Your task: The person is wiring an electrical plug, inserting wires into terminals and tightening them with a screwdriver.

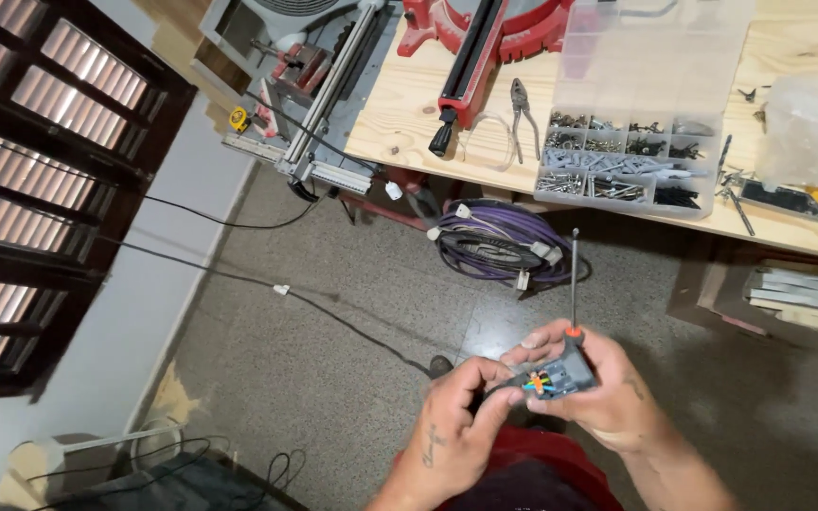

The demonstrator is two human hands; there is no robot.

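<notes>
Two bare hands nearest the lens, meeting over the lap. Left hand (pixel 452 421) coming up from below, fingers curled, thumb and forefinger pinched narrow on the coloured wires (pixel 534 382) sticking out of one small grey connector block (pixel 565 376). Right hand (pixel 598 388) wrapped around that block from the far side, also clamping one screwdriver (pixel 574 293) with an orange collar, shaft pointing straight up away from the grip. Wrists angled inward, forearms converging toward the body.

Beyond the grip, on the floor: one coil of purple cable (pixel 499 244), one thin black cord (pixel 333 317) trailing off to the left of the hands.

Farther past the grip, one wooden workbench (pixel 409 95), carrying one clear compartment box (pixel 631 161) of screws and fittings with its lid raised, one pair of pliers (pixel 523 114) left of the box, one red mitre saw (pixel 485 38) behind the pliers, one crumpled clear plastic bag (pixel 811 128) to the right of the box.

Well to the left of the grip, one dark barred window (pixel 40 170)
</notes>
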